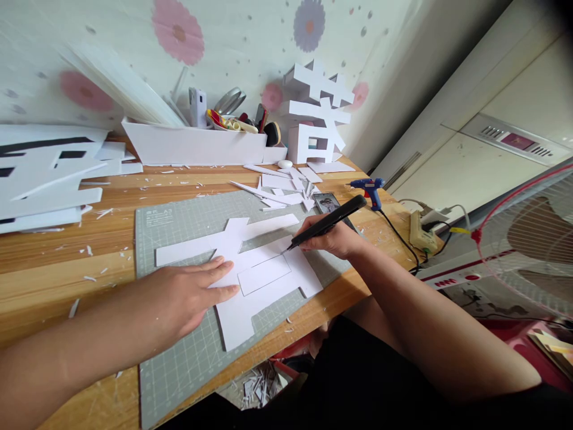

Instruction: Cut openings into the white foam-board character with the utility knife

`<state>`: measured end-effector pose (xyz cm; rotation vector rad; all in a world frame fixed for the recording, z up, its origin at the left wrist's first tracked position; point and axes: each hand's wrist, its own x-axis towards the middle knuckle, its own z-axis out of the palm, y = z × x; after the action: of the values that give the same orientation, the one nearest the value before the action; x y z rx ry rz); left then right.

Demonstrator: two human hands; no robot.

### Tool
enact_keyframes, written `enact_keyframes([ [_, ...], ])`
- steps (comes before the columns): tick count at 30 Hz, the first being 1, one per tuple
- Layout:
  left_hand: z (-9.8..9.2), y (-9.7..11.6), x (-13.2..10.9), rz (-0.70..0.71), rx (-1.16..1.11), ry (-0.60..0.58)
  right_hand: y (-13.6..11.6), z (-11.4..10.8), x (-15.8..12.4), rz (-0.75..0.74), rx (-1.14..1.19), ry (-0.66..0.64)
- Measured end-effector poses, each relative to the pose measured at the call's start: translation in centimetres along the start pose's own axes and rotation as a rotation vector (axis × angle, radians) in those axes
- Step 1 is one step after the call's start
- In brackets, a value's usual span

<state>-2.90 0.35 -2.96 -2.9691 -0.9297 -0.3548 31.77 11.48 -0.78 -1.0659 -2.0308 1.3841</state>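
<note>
A white foam board cutout [264, 263], shaped like a written character, lies on the grey gridded cutting mat [165, 376]. My left hand [197, 289] rests flat on its left part, fingers spread. A black craft knife [329, 222] is gripped in my right hand [333, 239]. Its tip meets the board at the upper right of a thin rectangular outline. The outlined piece still sits level with the board around it.
White offcuts [282, 185] and a phone [326, 203] lie behind the mat. A blue glue gun [369, 188] rests at the right, its cord trailing past a power strip [423, 233] near a fan [532, 239]. Stacked cutouts [45, 179], a tool box [197, 146] and a standing white character [316, 113] line the back.
</note>
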Motion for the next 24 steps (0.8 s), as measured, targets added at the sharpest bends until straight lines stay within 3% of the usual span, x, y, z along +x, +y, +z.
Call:
enact_keyframes([
  [8,0.8,-0.3,-0.4,-0.056,-0.069,0.005,-0.2,0.9,0.0,-0.12,-0.024,0.097],
  [13,0.8,-0.3,-0.4,-0.059,-0.087,0.013,-0.7,3.0,-0.8,-0.122,0.357,0.416],
  [17,0.2,0.2,0.1,-0.057,-0.047,-0.006,-0.4,4.6,-1.7,-0.087,0.412,0.615],
  [20,0.0,0.6,0.3,-0.084,-0.048,-0.008,0.2,5.7,-2.2,-0.057,0.362,0.652],
  [24,0.3,0.5,0.1,-0.107,-0.07,-0.008,1.2,6.9,-3.2,-0.12,0.033,0.638],
])
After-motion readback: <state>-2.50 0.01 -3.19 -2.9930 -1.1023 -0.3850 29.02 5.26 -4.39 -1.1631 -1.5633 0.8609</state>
